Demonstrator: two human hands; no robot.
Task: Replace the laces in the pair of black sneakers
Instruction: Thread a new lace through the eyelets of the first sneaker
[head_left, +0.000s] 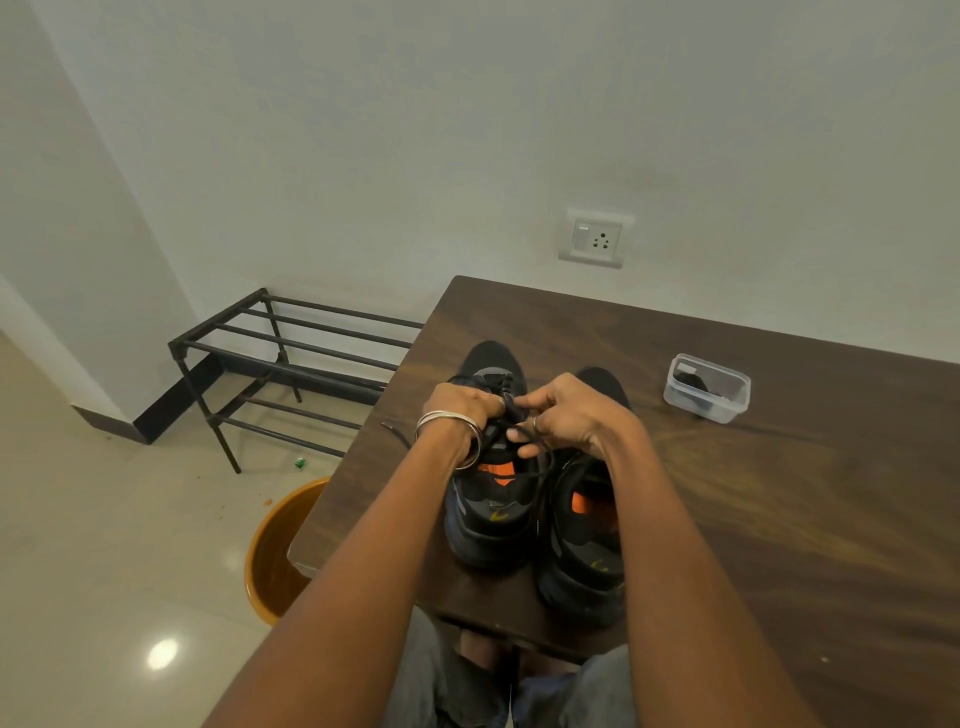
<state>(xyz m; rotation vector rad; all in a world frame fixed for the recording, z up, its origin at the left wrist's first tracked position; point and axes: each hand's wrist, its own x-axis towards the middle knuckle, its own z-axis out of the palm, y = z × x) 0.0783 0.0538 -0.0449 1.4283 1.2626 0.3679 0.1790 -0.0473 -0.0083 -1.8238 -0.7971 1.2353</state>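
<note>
Sneakers, black with orange insoles, stand side by side on the table, heels toward the person. Above the left sneaker, the left hand and right hand both pinch the black lace with curled fingers. Right of the sneakers sits a clear tub; left of them, off the table, stands a rack.
</note>
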